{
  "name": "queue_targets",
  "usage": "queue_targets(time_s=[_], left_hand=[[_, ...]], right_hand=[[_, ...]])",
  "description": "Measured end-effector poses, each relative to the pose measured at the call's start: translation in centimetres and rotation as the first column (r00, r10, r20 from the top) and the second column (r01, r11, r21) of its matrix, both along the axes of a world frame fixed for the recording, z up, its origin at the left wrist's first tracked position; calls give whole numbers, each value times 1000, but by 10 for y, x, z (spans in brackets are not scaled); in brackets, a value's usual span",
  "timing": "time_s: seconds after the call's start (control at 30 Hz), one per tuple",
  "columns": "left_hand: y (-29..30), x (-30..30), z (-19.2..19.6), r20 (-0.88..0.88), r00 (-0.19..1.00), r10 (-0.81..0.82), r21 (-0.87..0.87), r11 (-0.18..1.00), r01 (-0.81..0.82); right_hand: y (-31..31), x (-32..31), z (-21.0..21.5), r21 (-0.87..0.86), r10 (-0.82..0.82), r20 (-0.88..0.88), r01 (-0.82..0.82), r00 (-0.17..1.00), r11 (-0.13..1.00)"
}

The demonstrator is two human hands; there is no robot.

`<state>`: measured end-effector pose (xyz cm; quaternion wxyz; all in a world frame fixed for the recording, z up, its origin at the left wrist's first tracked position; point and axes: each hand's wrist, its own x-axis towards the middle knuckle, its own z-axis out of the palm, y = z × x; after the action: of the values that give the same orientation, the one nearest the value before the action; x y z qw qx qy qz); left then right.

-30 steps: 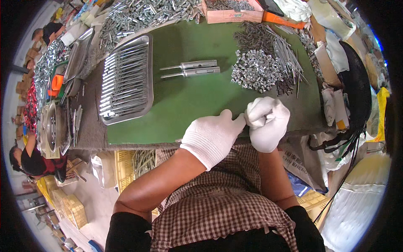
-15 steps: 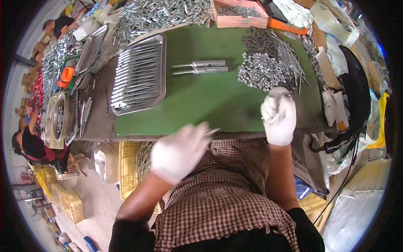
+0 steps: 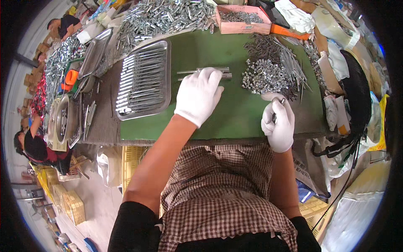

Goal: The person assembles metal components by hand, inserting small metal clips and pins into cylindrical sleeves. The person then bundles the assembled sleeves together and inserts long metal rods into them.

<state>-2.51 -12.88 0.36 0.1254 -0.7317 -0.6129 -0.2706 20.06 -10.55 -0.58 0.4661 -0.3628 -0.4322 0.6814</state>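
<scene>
Two silver tools (image 3: 226,76), each a thin shaft set in a cylindrical handle, lie side by side on the green mat (image 3: 235,113). My left hand (image 3: 198,97), in a white glove, lies over them with its thumb apart from the fingers; it hides most of both handles. At the right, my gloved right hand (image 3: 278,122) is closed with thumb and forefinger pinching a small dark metal piece (image 3: 282,100). Just beyond that hand is a heap of short shiny metal fittings (image 3: 264,74). Dark small parts (image 3: 264,47) and long thin rods (image 3: 294,63) lie behind and beside it.
A metal tray (image 3: 168,84) left of my left hand holds a row of thin-shafted tools. Behind the mat are a large pile of metal cylinders (image 3: 163,19) and a pink box (image 3: 244,28) of small parts. Another person (image 3: 40,143) works at the far left.
My left hand has moved up and forward from the mat's front edge onto the two tools; the thin metal item at its fingertips no longer shows. My right hand stays near the heap.
</scene>
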Motion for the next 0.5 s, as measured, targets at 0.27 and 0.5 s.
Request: queue_targets(time_s=[0.27, 0.5], left_hand=[[14, 3, -9, -180, 982, 54, -50, 997, -64], [-29, 15, 5, -63, 982, -180, -307, 939, 152]], right_hand=[[-2, 4, 2, -4, 19, 36, -19, 999, 1000], [-15, 0, 15, -8, 67, 318, -68, 946, 998]])
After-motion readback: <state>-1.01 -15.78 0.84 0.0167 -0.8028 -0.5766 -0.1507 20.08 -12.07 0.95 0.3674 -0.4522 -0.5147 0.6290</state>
